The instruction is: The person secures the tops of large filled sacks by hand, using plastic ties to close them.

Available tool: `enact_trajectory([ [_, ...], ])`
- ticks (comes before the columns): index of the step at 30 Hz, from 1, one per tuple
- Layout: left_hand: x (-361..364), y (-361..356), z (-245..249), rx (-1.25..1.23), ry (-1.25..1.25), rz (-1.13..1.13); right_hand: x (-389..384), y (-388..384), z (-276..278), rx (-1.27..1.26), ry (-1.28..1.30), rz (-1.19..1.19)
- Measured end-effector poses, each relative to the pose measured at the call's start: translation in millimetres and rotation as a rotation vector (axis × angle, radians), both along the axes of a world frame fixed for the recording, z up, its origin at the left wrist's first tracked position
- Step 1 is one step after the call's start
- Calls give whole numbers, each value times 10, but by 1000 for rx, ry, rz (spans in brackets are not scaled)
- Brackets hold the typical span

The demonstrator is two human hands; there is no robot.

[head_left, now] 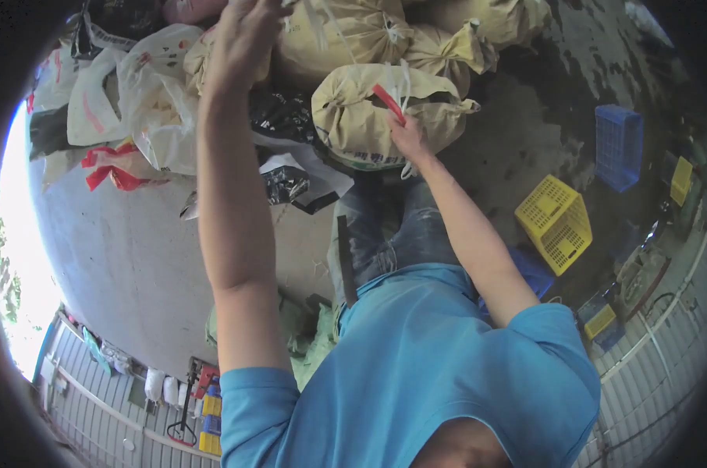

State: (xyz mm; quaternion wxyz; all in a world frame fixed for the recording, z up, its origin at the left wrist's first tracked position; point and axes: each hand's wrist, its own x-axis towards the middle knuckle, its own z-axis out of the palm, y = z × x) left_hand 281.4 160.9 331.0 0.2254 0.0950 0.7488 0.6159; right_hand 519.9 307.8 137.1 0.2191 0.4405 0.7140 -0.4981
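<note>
My right hand point(410, 142) is closed around a slim red-handled tool point(389, 104), whose exact kind I cannot make out. It is against the front of a tan woven sack point(346, 117) with a white cord point(406, 78) across it. My left hand point(246, 35) is raised at the top edge, in front of the tan sacks. Its fingers are blurred and partly cut off, so what they hold, if anything, does not show. White strands point(316, 19) hang to its right, over another bulging tan sack point(342, 39).
White plastic bags point(162, 93) and black plastic point(279, 117) are heaped on the left. A yellow crate point(556, 222) and a blue crate point(619, 148) stand on the wet floor at right. A red pallet jack point(205, 378) is by the wall at lower left.
</note>
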Motion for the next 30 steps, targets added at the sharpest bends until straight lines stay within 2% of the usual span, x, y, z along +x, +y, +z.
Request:
enact_trajectory([
  [3,195,164,-286,-180,-24,140,157,15,51,-54,114,-67],
  [5,520,160,-661,-141,-85,220,281,24,51,-66,220,-42],
  [8,1146,66,-1245,-233,-162,200,454,-21,94,-42,322,-17],
  [9,1333,44,-1409,-260,-179,193,500,-37,104,-37,339,-10],
  [12,1720,68,-1763,-408,-436,297,574,-34,94,6,372,30],
  [15,1745,184,-1891,-555,-442,350,543,17,29,14,307,96],
  [18,1656,322,-2280,-522,-608,522,508,96,-12,2,267,162],
  [21,1494,434,-2205,-458,-814,720,449,140,53,-28,215,212],
  [23,1448,467,-2077,-198,-967,825,448,136,86,-18,239,213],
  [26,1402,380,-1973,60,-1106,952,399,121,109,4,278,182],
  [30,1517,202,-1739,160,-1034,963,376,150,41,-8,237,167],
])
